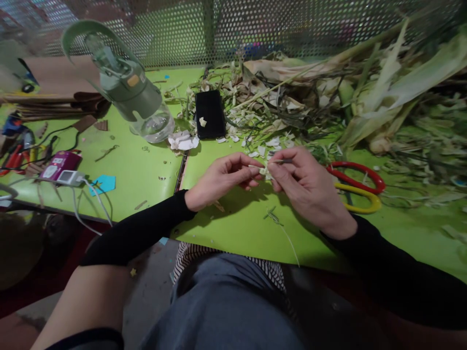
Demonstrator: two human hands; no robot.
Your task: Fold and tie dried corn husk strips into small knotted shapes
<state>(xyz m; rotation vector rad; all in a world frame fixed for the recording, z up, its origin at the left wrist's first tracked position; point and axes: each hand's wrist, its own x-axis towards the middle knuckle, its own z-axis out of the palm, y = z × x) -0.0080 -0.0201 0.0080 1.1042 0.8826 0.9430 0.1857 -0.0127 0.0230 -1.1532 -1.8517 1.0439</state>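
Note:
Over the front of the green table, my left hand (229, 174) pinches the end of a small pale piece of plant material (265, 171), perhaps corn husk. My right hand (304, 184) is closed at the other side of this piece, thumb against fingers. A thin, dark, stick-like thing (286, 161) lies along its index finger; its kind cannot be made out. Scissors (359, 187) with one red and one yellow handle loop rest beside my right wrist, their blades hidden. Below the hands are small green scraps (273, 215) with a thin pale strand.
Corn husks (397, 97) and dry leaf scraps heap along the back right. A black phone (210, 115) and a green-topped water bottle (140, 97) stand mid-table. Leftward are a purple device (61, 164) with white cables, red-handled pliers (14, 158) and folded brown material (62, 80). Perforated mesh borders the back.

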